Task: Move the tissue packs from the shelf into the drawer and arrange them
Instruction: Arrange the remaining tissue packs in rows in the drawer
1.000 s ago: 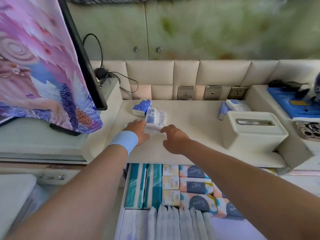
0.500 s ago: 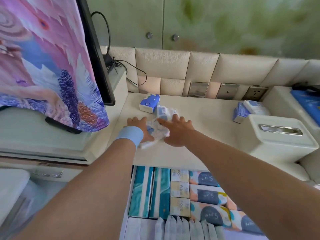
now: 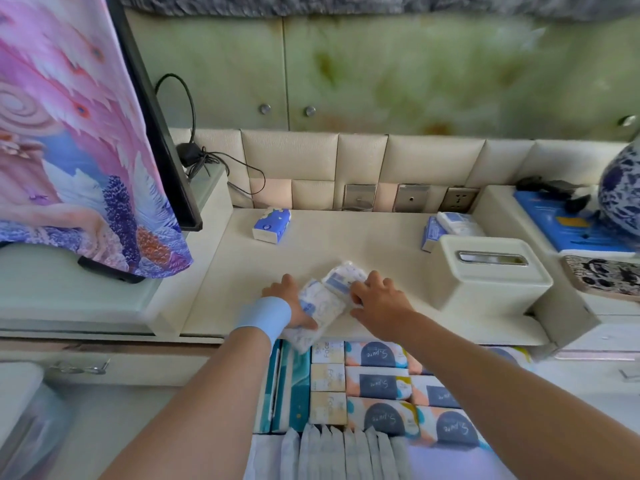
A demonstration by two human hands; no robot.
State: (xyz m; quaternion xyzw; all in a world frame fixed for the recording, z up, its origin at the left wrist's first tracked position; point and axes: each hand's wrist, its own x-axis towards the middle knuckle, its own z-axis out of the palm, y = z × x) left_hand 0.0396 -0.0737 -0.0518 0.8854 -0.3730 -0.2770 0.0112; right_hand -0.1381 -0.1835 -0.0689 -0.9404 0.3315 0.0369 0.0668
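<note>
While both hands close on two white, blue-printed soft plastic tissue packs (image 3: 325,301) just below the middle of the frame, the pair sits at the front lip of the cream shelf (image 3: 346,237), its near end overhanging the open drawer (image 3: 519,465) at the bottom. The left hand (image 3: 287,299), in a pale blue wristband, curls its fingers round the nearer pack's left edge; the right hand (image 3: 381,299) pinches the farther pack's right end.

The packs are held as a loose pair rather than a stack, so the likeliest slip is one sliding off the other on its slick wrapper as they clear the edge. It would then land skewed across the tidy rows of peach, yellow and teal packs (image 3: 377,384) below. Those rows look tightly filled, so forcing the pair in could buckle or dislodge neighbours.

A blue-and-white tissue pack (image 3: 271,225) lies on the shelf at upper centre, well apart from the hands.
</note>
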